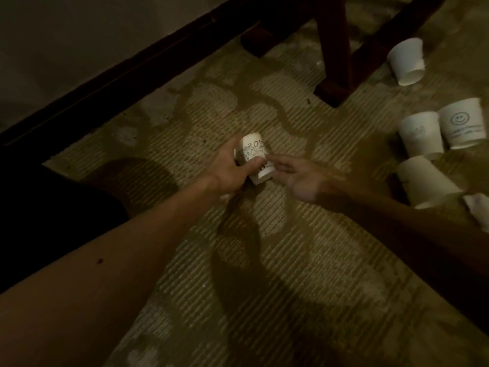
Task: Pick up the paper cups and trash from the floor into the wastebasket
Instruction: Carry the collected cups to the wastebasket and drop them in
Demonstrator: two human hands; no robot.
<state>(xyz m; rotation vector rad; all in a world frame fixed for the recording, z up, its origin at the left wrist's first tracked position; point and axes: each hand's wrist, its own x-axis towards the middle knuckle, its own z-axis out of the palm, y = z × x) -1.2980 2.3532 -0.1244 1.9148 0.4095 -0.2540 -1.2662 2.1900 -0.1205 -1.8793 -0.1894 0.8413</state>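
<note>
My left hand (227, 169) has its fingers (252, 165) curled round the printed cup (254, 149), the thumb lying across its wall. The cup is tipped over, its mouth facing down and right. It sits low over the ribbed floor (264, 260). Whether its lower edge touches the floor I cannot tell.

Just right of that grip is my right hand (299, 178). Its fingers (280, 162) are straight and loosely spread, the tips at the cup's rim. This hand holds nothing. It is blurred, so I cannot say if the tips actually touch the paper.

I read the left hand as the carrier. With the cup's mouth turned toward the right hand, more cups could be nested into it, which would save trips.

The rest of the job lies well to the right of the right fingers. Nearest is a plain cup (426, 181) on its side, with a paper scrap (479, 211) just beyond it at the frame edge. Farther off, a faintly marked cup (420, 133) and a smiley cup (463, 123) sit touching side by side. The farthest cup (406, 60) lies on its side, close to a dark wooden leg (336, 49).

The wastebasket is not in view, so I judge the task to be early: one cup in hand, four and the scrap left.
</note>
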